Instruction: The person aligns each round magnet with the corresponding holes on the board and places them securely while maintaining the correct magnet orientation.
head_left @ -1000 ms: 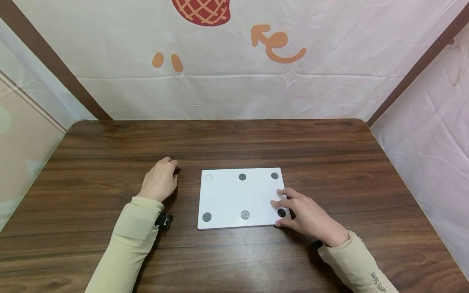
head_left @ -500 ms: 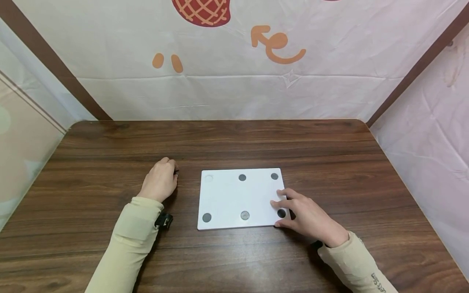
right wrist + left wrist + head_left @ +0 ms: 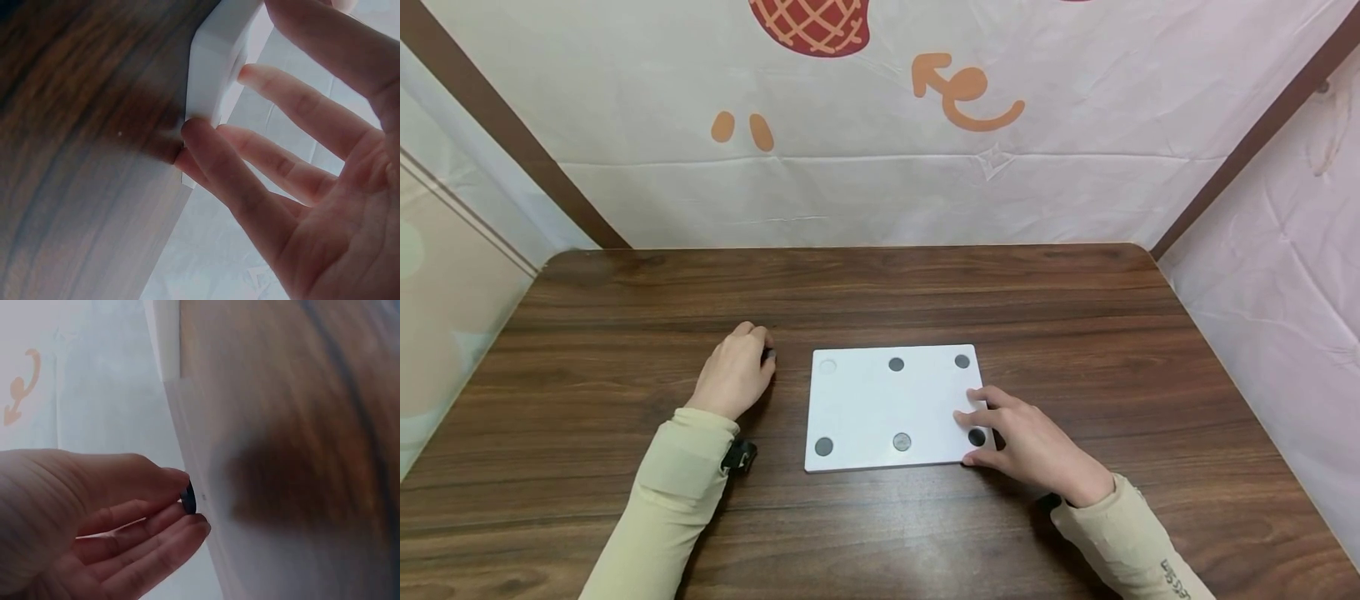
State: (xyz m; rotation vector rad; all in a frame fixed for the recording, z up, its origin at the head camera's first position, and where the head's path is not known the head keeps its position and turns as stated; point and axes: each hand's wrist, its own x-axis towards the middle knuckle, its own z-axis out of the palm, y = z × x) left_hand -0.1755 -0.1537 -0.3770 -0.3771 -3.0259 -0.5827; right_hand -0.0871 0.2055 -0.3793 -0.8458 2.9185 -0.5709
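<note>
White rectangular board (image 3: 891, 407), smooth and thick-edged, lies flat on the dark wood-grain table (image 3: 880, 283). Five dark round discs (image 3: 897, 364) sit on it. Right hand (image 3: 1033, 450), fingers straight, presses the board's near right corner. Left hand (image 3: 733, 373), just left of the board, pinches a small dark disc (image 3: 189, 495).

1. The right sleeve (image 3: 1138, 542) bears a short line of small dark print near its lower edge; the letters are too small and tilted to read.
2. The backdrop (image 3: 880, 167) carries only drawn shapes, an orange arrow-like curl (image 3: 962, 87) among them, and no words or numbers.
</note>
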